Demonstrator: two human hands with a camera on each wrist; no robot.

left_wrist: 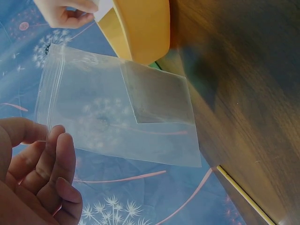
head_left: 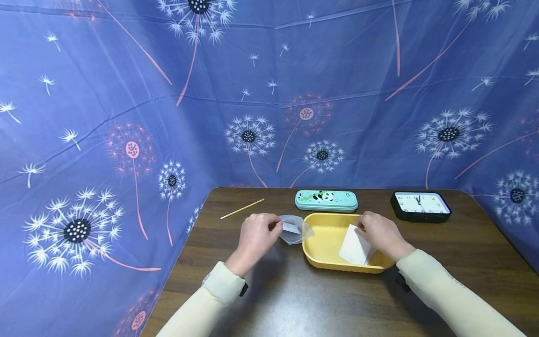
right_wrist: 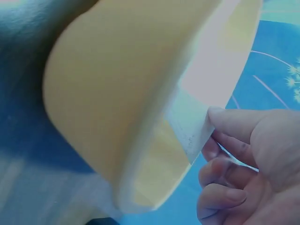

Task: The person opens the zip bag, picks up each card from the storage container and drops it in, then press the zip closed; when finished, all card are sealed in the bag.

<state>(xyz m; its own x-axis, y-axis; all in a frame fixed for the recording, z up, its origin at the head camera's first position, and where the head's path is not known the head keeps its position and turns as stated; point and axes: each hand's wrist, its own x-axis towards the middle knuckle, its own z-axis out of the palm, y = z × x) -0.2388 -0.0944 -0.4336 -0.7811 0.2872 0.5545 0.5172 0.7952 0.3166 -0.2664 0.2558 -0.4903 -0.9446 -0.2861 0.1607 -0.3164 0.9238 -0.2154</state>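
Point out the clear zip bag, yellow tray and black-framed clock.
Clear zip bag (left_wrist: 110, 108): left wrist view, on its clear film.
Yellow tray (head_left: 323, 238): head view, on its bare inner floor.
Black-framed clock (head_left: 422, 204): head view, on its white dial.

On a table (head_left: 320, 304), a tray (head_left: 324, 238) sits right of centre. The left hand (head_left: 258, 236) holds a zip bag (left_wrist: 93, 93), a slip (left_wrist: 159, 93) inside it, just beside the tray's left end. The right hand (head_left: 382, 235) pinches a paper packet (head_left: 354, 247) in the tray's right half. Behind the tray lies a pencil case (head_left: 326, 200); far right, a clock (head_left: 423, 206); far left, a pencil (head_left: 242, 208). A curtain (head_left: 269, 93) hangs beyond the table.
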